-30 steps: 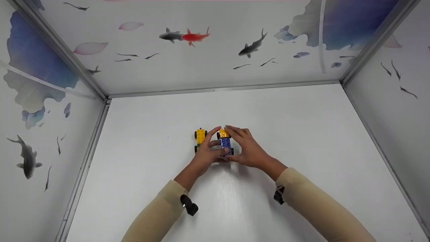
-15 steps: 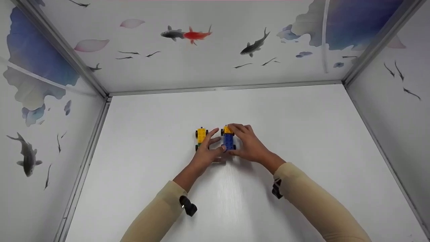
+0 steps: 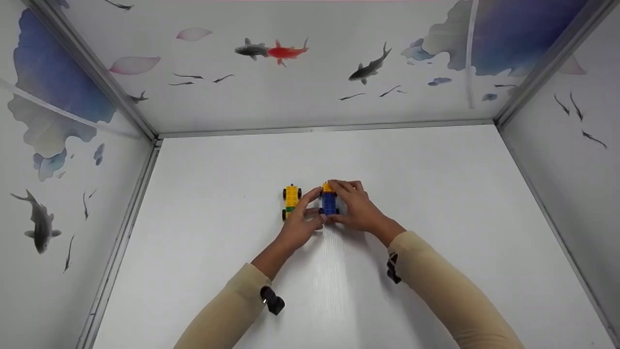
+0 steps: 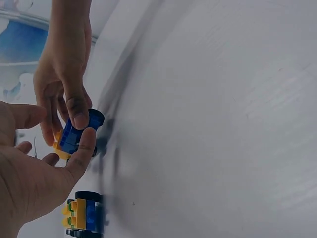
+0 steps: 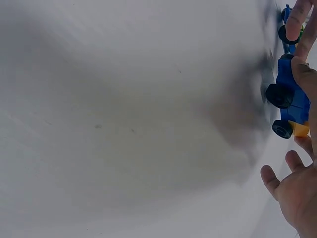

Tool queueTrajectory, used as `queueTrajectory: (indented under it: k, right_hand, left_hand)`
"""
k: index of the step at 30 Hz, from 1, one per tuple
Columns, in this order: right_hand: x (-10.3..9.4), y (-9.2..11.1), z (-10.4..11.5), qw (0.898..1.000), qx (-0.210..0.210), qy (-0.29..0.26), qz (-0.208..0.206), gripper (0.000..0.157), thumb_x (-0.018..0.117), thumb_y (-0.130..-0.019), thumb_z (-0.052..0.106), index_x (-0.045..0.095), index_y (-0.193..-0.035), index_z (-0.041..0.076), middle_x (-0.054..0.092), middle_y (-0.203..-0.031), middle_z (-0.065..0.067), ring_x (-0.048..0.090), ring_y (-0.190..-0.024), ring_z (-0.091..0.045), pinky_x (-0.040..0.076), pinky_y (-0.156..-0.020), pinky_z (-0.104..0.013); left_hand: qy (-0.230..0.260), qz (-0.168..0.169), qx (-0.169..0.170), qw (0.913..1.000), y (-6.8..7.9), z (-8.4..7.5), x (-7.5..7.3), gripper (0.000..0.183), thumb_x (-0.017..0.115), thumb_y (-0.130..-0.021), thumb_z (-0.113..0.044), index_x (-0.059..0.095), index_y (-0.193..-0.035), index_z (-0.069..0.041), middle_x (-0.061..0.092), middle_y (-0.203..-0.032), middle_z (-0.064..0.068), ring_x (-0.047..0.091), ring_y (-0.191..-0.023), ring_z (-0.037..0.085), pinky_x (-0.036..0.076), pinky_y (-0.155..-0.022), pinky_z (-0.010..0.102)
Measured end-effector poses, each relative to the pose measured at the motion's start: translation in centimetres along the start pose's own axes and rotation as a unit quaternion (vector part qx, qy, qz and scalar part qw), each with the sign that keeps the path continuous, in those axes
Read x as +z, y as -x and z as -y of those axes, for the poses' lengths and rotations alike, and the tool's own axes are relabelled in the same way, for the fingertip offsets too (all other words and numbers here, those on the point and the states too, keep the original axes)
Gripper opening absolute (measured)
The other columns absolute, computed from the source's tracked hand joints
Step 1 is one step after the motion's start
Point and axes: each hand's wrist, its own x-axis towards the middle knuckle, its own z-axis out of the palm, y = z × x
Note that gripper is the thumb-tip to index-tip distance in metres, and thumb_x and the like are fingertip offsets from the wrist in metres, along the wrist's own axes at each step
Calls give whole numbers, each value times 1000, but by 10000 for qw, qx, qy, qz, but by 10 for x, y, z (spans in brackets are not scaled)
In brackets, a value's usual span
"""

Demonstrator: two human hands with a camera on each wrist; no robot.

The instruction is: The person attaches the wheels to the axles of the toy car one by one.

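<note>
In the head view a blue toy car with a yellow front [image 3: 329, 202] sits between my hands, its black wheels at the sides. My right hand [image 3: 359, 206] pinches it, fingers at the yellow front and thumb at the blue rear. The left wrist view shows that thumb on the blue body [image 4: 73, 138]. My left hand [image 3: 299, 224] is at the car's left side, its fingers spread beside it; its contact with the car is unclear. Partly behind the left hand stands a second toy car [image 3: 291, 196], yellow and green on top, with a blue base in the left wrist view.
The white tabletop [image 3: 232, 252] spreads around both cars. White walls [image 3: 310, 92] printed with fish and petals enclose the back and sides, with a metal rail [image 3: 242, 132] along the rear edge. Black straps [image 3: 272, 300] sit at the cuffs.
The blue and yellow car has shifted slightly right and lies flatter in line with the other car. My left hand moved off it, then came back closer to its side. The right hand keeps its grip.
</note>
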Motion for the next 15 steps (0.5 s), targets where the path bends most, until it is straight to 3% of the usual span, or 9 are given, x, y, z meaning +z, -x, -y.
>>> queueTrajectory:
  k: [7,15]
  right_hand:
    - [1,-1,-4,9994,197,200,184,104,86,-97,44,25,-178,20,32,-183,-4,30,-163,-41,26,-129,-81]
    - [1,2,-10,9990,153,364,205,108,84,-97,51,22,-179,20,20,-187,0,26,-166,-42,27,-128,-82]
  left_hand:
    - [-159,-17,29,9999,0,-1,2,71,62,-110,-12,34,-174,-29,38,-178,9,52,-154,40,62,-111,46]
    - [-383,-40,38,9993,0,1,-3,65,62,-112,-15,40,-171,-31,46,-174,8,52,-155,38,59,-116,50]
